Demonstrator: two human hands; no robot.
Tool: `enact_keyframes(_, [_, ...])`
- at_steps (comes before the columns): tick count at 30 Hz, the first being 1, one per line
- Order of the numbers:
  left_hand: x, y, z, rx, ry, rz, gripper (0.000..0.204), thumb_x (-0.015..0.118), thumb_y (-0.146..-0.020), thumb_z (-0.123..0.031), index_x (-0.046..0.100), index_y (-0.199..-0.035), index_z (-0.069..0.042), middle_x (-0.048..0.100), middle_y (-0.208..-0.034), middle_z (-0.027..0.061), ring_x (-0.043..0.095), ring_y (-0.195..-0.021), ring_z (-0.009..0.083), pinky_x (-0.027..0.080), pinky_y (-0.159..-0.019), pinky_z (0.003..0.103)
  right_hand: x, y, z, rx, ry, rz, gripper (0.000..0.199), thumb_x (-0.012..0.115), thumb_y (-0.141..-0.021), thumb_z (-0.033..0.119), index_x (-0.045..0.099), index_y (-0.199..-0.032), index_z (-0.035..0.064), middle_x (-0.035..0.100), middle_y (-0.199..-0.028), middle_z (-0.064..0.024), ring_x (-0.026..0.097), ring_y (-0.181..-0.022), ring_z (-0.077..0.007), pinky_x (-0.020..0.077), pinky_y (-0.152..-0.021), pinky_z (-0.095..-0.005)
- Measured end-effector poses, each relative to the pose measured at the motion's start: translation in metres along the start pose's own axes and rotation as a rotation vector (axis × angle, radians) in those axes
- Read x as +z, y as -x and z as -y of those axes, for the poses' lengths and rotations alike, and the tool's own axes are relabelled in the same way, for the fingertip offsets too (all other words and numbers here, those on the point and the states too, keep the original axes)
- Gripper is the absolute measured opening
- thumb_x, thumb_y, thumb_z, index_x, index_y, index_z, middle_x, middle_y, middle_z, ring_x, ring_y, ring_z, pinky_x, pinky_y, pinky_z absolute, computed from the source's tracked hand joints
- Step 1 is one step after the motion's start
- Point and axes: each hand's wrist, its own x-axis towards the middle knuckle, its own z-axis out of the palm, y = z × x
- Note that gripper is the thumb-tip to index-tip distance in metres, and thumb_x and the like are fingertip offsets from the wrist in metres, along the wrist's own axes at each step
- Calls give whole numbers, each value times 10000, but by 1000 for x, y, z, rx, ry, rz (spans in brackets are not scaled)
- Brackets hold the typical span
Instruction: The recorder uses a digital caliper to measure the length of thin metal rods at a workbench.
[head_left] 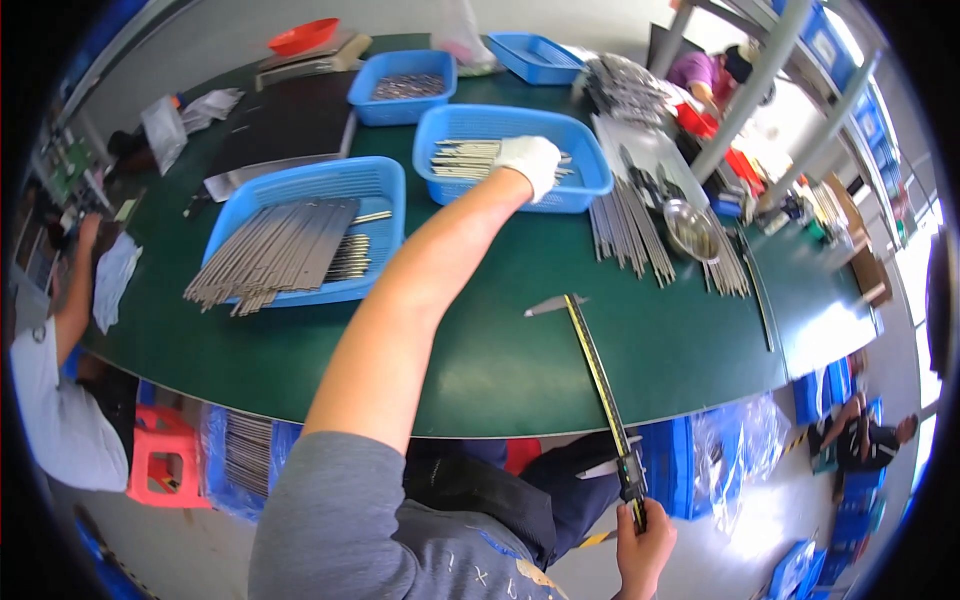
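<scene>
White-gloved left hand (530, 160) rests closed on thin metal rods (465, 157) lying sideways in the blue basket (590, 175), while the right hand (642, 545) grips a long caliper (600, 385) near the body

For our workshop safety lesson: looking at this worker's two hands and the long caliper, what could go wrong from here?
1. The right hand holds the long caliper only by its near end, below the table edge; its pointed jaw on the green table could slip or swing.
2. The gloved left hand reaches far into the blue basket of thin metal rods; rod ends might poke it, or the grip may spill rods.
</scene>
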Motion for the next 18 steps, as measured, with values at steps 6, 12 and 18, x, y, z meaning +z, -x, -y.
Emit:
enact_keyframes(6, [-26, 41, 0, -77, 211, -336, 365, 507, -880, -368, 640, -1074, -89, 619, -1055, 152, 601, -949, 346, 479, -828, 440, -6, -29, 9, -106, -29, 0, 267, 725, -730, 163, 600, -924, 28, 587, -682, -113, 558, -538, -251, 431, -515, -331])
enact_keyframes(12, [-18, 103, -23, 125, 452, -454, 282, 573, -842, -298, 651, -1023, -95, 624, -1008, 108, 605, -927, 312, 489, -781, 409, 9, -91, 22, -428, -61, 4, 192, 623, -776, 75, 586, -961, 40, 621, -812, -140, 614, -691, -330, 477, -592, -374])
enact_keyframes(18, [12, 140, -26, 269, 449, -296, 237, 646, -820, -168, 644, -1032, -62, 624, -1018, 106, 612, -879, 278, 494, -776, 341, 44, -162, 42, -481, 141, -9, 202, 582, -803, 152, 587, -989, 74, 523, -866, -104, 561, -883, -294, 479, -694, -409])
